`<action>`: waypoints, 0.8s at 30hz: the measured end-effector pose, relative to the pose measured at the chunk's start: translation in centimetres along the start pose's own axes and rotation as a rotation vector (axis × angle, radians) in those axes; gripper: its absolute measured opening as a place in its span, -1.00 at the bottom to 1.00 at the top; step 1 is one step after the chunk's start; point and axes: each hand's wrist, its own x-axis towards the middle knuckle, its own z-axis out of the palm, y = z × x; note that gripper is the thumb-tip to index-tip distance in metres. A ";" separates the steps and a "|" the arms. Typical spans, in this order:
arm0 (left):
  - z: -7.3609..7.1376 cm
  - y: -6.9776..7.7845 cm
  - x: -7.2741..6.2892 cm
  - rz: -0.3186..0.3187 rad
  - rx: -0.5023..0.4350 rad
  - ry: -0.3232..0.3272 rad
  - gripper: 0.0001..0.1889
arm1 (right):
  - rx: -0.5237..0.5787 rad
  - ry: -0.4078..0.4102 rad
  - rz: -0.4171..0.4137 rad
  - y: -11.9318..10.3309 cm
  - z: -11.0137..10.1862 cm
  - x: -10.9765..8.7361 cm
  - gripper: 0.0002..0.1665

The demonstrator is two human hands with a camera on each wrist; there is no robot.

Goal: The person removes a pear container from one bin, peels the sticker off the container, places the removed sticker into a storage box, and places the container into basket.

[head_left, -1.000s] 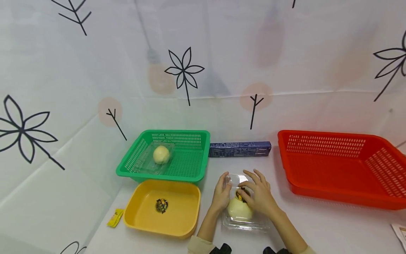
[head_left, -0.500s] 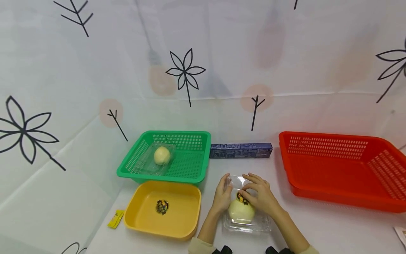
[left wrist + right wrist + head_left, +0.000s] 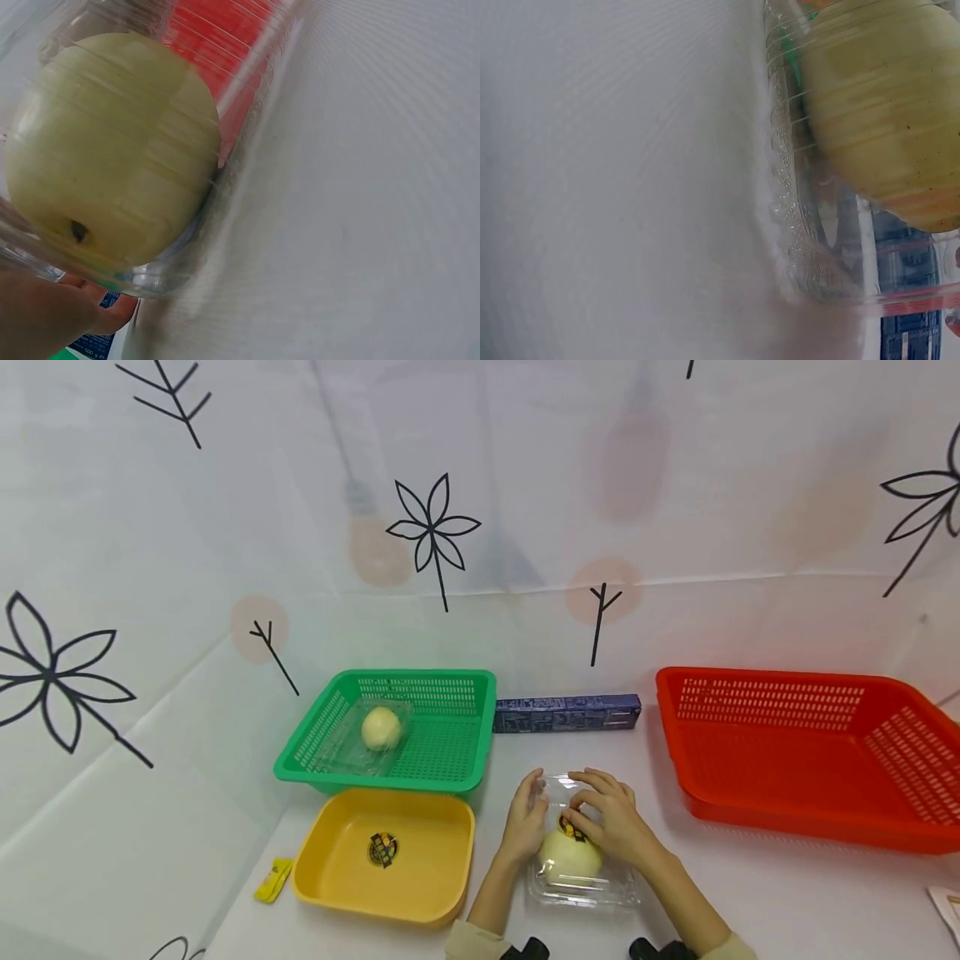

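Observation:
In the head view a clear plastic clamshell box (image 3: 585,893) stands on the table with a round, pale yellow-green fruit (image 3: 570,857) inside. The fruit (image 3: 116,150) shows a dark stem pit in the left wrist view. My left hand (image 3: 522,822) grips the box's left side, thumb towards the lid. A round black-and-yellow sticker (image 3: 572,828) lies on the lid, partly covered by my right hand (image 3: 617,822). My right thumb and index finger pinch together at its edge, while other fingers rest over the far part of the lid. The right wrist view shows the fruit (image 3: 892,105) through ribbed plastic.
A green basket (image 3: 442,764) at back left holds another boxed fruit (image 3: 381,728). Before it stands a yellow basin (image 3: 337,860) with a similar round sticker (image 3: 383,849). A yellow packet (image 3: 273,881) lies left, a blue box (image 3: 567,714) behind, a red basket (image 3: 765,760) right.
My right hand's spread fingers have drawn in, and its index finger and thumb have closed towards each other at the sticker. The left hand and box have stayed nearly still.

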 end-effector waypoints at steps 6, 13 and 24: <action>0.0 0.2 0.0 -0.008 0.006 -0.007 -0.56 | -0.012 0.029 -0.019 0.0 0.1 0.0 -0.74; 0.0 0.5 0.2 -0.007 0.010 -0.008 -0.56 | 0.022 0.046 -0.019 0.0 -0.1 0.0 -0.82; 0.0 0.4 -0.1 -0.003 0.020 0.008 -0.56 | 0.000 0.035 -0.037 0.1 0.1 0.1 -0.76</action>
